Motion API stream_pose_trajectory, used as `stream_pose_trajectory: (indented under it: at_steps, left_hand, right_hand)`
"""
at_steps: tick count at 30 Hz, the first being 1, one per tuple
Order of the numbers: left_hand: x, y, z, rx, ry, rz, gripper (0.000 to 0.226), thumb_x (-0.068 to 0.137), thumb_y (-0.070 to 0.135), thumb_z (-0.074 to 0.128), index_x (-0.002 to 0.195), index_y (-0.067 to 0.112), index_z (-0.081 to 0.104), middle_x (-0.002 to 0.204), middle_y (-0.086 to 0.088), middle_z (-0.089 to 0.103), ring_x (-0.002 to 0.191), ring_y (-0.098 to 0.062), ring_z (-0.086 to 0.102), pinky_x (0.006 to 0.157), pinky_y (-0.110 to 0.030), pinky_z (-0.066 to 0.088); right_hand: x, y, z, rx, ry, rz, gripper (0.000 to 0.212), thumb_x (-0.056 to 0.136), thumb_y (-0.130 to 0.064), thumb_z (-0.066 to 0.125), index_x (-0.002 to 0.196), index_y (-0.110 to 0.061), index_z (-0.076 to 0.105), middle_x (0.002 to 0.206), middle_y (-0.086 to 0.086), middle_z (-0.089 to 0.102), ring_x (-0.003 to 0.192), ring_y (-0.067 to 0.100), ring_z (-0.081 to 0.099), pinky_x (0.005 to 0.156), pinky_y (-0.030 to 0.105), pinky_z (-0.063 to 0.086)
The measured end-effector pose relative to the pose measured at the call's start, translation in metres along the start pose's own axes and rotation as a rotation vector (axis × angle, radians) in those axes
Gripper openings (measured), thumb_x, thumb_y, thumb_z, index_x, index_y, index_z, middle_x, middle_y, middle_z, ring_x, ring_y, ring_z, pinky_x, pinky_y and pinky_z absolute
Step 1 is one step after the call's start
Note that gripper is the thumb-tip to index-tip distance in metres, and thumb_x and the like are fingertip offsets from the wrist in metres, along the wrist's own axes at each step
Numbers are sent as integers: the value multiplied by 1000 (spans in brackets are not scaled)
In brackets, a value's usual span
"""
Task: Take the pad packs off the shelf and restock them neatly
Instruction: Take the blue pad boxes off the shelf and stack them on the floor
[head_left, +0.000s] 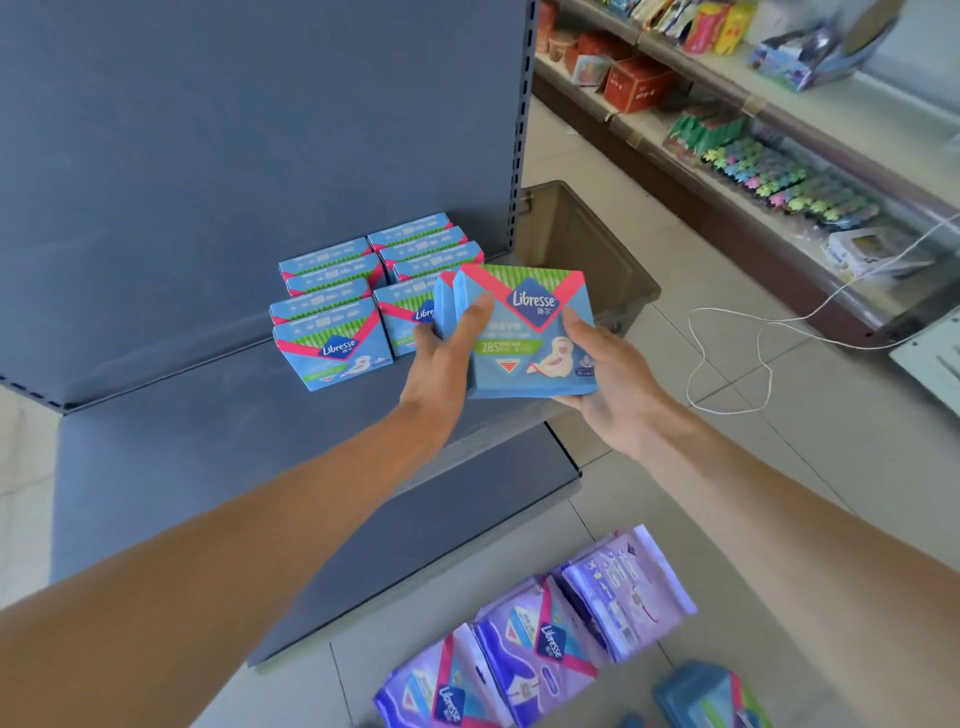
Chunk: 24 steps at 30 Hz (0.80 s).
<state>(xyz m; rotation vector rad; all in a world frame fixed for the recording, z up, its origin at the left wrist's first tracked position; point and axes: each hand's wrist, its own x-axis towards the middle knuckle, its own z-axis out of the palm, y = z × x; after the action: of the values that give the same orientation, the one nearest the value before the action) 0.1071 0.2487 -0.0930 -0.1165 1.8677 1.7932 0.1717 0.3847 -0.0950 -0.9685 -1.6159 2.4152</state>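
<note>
1. The left hand (447, 358) gripped the held pad packs (530, 338) along their left side, its thumb laid flat over the front of the nearest pack and its fingers curled out of sight behind.
2. The right hand (615, 376) cradled the same packs at their lower right corner, palm underneath and thumb pressed on the right edge.
3. The held pad packs seemed to be two blue packs pressed face to back, the front one turned towards the camera. They hung just above the front right corner of the shelf (208, 415) and touched nothing but the hands.
4. The shelved pad packs (358, 296), blue with green and pink tops, stood upright in short rows at the back right corner of the shelf, against the back panel (208, 156). The nearest row stood just behind the left hand.
5. The lower shelf (311, 545) jutted out beneath, towards the camera.
6. A brown bin (587, 244) stood on the floor (675, 467) just past the right end of the shelf.
7. Purple packs (545, 634) lay in a loose overlapping group on the floor by the lower shelf's front right corner, with another blue pack (711, 696) near them to the right.
8. A white cord (727, 364) looped over the floor towards the side shelves (727, 130), which carried mixed goods.
</note>
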Motion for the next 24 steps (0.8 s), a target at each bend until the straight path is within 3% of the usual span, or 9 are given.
stream_pose_trajectory:
  at_steps: [3, 7, 9, 12, 15, 17, 20, 22, 24]
  left_hand:
    - [-26, -16, 14, 85, -105, 36, 76, 67, 48, 73, 123, 19, 32, 108, 11, 60, 100, -9, 63, 83, -27, 50]
    - [-54, -43, 31, 125, -193, 8, 69, 71, 34, 79, 117, 11, 33, 105, 7, 56, 96, -9, 64, 75, -26, 54]
    - [-66, -60, 36, 130, -258, -14, 73, 68, 34, 82, 119, 9, 36, 108, 4, 59, 93, -11, 65, 69, -23, 55]
    - [-91, -82, 43, 153, -400, -53, 94, 49, 44, 85, 124, 7, 42, 118, -6, 64, 98, -18, 69, 77, -32, 59]
    - [-121, -102, 46, 181, -484, -97, 86, 55, 37, 85, 122, 8, 39, 116, -6, 63, 97, -18, 69, 78, -31, 58]
    - [-139, -121, 48, 225, -530, -136, 77, 62, 31, 85, 121, 10, 39, 115, -7, 63, 97, -19, 69, 80, -33, 57]
    - [-167, -158, 54, 229, -590, -220, 68, 65, 24, 86, 114, 14, 40, 109, -7, 64, 89, -19, 70, 67, -33, 60]
    - [-185, -186, 61, 269, -600, -247, 56, 72, 16, 81, 110, 15, 40, 98, -2, 62, 79, -14, 66, 56, -21, 56]
    - [-200, -214, 69, 311, -652, -276, 64, 67, 21, 84, 114, 13, 42, 99, -2, 64, 83, -16, 67, 68, -25, 57]
  right_hand:
    - [-23, 10, -24, -32, 38, -7, 23, 95, -34, 54, 103, -16, 67, 95, 2, 74, 82, 18, 70, 91, 40, 52]
    - [-62, 29, -55, -59, 152, -13, 34, 94, -33, 55, 114, -8, 65, 106, 11, 72, 93, 28, 68, 92, 41, 51]
    - [-88, 41, -67, -50, 212, -10, 29, 93, -31, 56, 110, -10, 66, 100, 9, 72, 86, 25, 68, 86, 38, 52]
    - [-130, 63, -86, -4, 292, -2, 20, 92, -30, 57, 97, -12, 66, 82, 2, 74, 68, 16, 69, 64, 26, 54]
    - [-172, 86, -103, 83, 354, 34, 16, 91, -26, 59, 89, -12, 67, 68, -1, 74, 56, 13, 69, 53, 20, 53]
    - [-199, 103, -115, 128, 381, 63, 18, 90, -25, 59, 93, -9, 68, 72, 1, 74, 59, 15, 69, 58, 20, 53]
    - [-233, 142, -136, 186, 454, 128, 39, 86, -24, 63, 117, -2, 64, 108, 15, 70, 91, 30, 65, 89, 39, 48]
    - [-257, 171, -152, 223, 486, 150, 37, 86, -23, 61, 117, -4, 63, 113, 17, 68, 91, 30, 64, 88, 38, 47]
    - [-281, 201, -169, 273, 499, 154, 29, 88, -20, 59, 113, -7, 63, 105, 13, 69, 78, 23, 68, 74, 29, 53]
